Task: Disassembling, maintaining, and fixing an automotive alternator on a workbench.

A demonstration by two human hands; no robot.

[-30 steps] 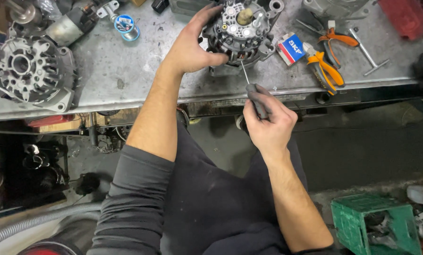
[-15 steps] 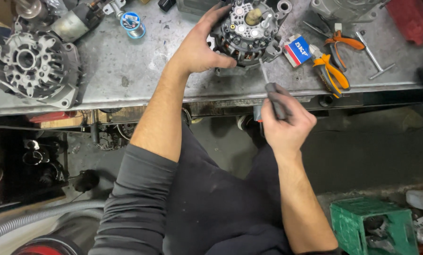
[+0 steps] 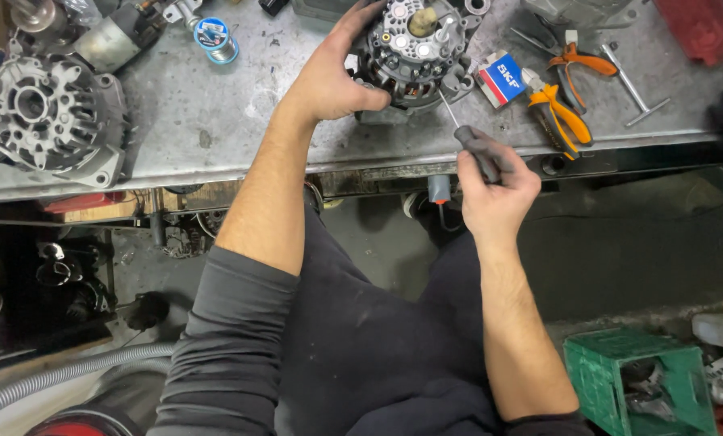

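A dark alternator stands on the grey metal workbench near its front edge. My left hand grips the alternator's left side and steadies it. In my right hand is a screwdriver with a dark handle; its thin shaft points up and left, and the tip touches the alternator's lower right rim. Both forearms are bare, with dark sleeves pushed up.
A second, silver alternator lies at the bench's left end. A solder spool, a small blue and red box, orange-handled pliers and a T-handle tool lie on the bench. A green crate stands on the floor at right, a grey hose at left.
The view has shifted slightly. My right hand has moved the screwdriver up so its tip meets the alternator's rim. My left hand keeps its grip.
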